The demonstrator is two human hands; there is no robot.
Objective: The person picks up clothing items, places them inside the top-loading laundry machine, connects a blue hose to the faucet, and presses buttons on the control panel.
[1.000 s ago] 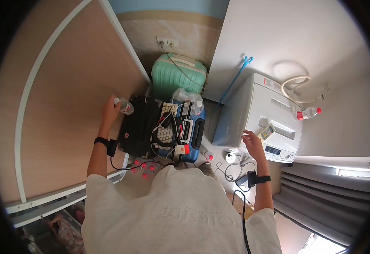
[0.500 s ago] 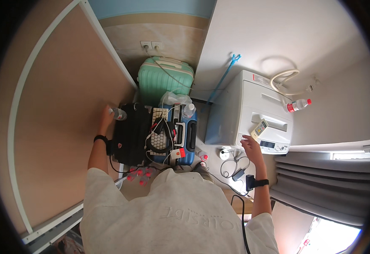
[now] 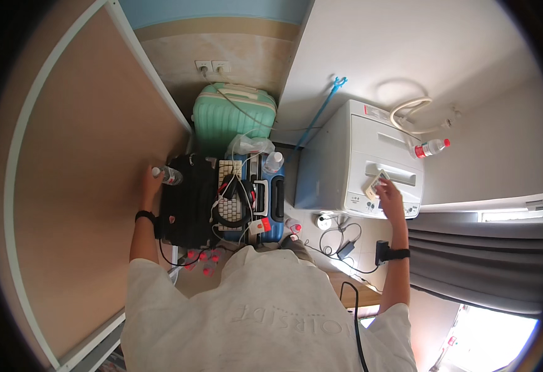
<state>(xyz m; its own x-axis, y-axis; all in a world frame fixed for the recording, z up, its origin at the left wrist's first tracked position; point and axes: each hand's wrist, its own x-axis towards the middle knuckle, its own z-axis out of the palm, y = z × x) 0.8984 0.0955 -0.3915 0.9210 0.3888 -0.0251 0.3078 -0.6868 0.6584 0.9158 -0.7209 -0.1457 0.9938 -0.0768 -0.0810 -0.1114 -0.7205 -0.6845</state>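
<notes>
My left hand (image 3: 151,182) is closed around the white-capped end of a clear plastic bottle (image 3: 172,177), which lies tilted at the edge of a black suitcase (image 3: 186,201). On the right, my right hand (image 3: 391,199) is over the front of a white washing machine (image 3: 321,167). Its fingers look spread across a small cream box-like object (image 3: 372,185) on the lid and partly cover it. Whether they touch it I cannot tell. A red-capped bottle (image 3: 430,149) lies at the back right of the machine.
A blue suitcase (image 3: 274,230) bears a white keyboard (image 3: 227,214), black headphones (image 3: 246,217) and another clear bottle (image 3: 274,162). Behind stands a mint suitcase (image 3: 234,118). Cables (image 3: 324,245) and several red-capped bottles (image 3: 203,260) are on the floor. A blue pole (image 3: 321,108) leans beside the machine.
My right hand has moved forward and right, onto the cream object. My left hand has come slightly back, with the bottle's capped end now in its fingers. The view has shifted a little.
</notes>
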